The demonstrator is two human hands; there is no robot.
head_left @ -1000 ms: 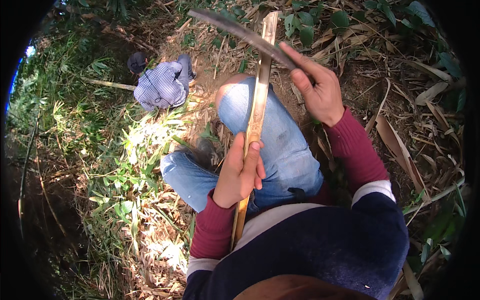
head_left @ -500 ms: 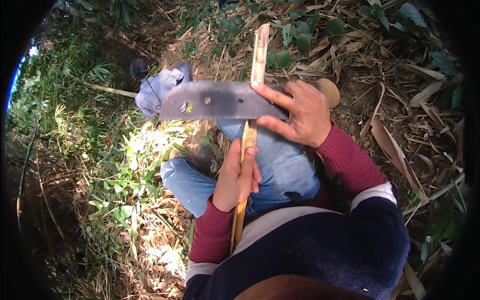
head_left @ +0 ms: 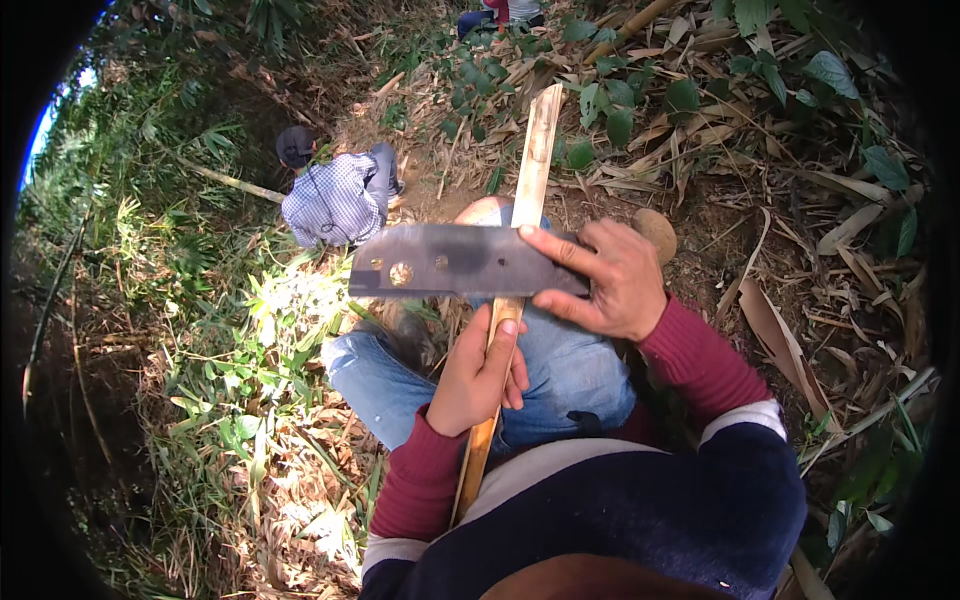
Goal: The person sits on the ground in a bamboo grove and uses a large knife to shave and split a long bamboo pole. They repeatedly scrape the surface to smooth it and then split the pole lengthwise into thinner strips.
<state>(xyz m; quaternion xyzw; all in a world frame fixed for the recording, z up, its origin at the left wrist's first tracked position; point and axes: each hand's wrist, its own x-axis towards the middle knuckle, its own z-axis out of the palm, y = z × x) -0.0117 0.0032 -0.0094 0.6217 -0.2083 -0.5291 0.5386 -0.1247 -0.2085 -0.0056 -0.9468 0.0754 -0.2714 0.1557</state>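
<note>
My right hand (head_left: 622, 285) is closed on a broad cleaver-like knife (head_left: 455, 262) with a dark steel blade pierced by several holes. Index finger and thumb press on the blade's right end, and a round wooden butt (head_left: 656, 238) shows behind the hand. The blade lies crosswise over a split bamboo strip (head_left: 538, 150), hiding a short stretch of it. Just below the blade, my left hand (head_left: 478, 375) grips the strip, thumb on top. The strip slants from beside my waist, over my jeans, to its pale far end.
Ahead on the left, a person (head_left: 335, 200) in a checked shirt and dark cap crouches by a long pole (head_left: 230, 180). Another person (head_left: 500, 18) is partly visible at the top edge. Dry leaves (head_left: 790, 330) and green plants (head_left: 620, 110) surround me.
My right hand has drawn the knife back along the strip toward my left hand. Both hands still hold on. The view has shifted slightly, showing more of the people ahead.
</note>
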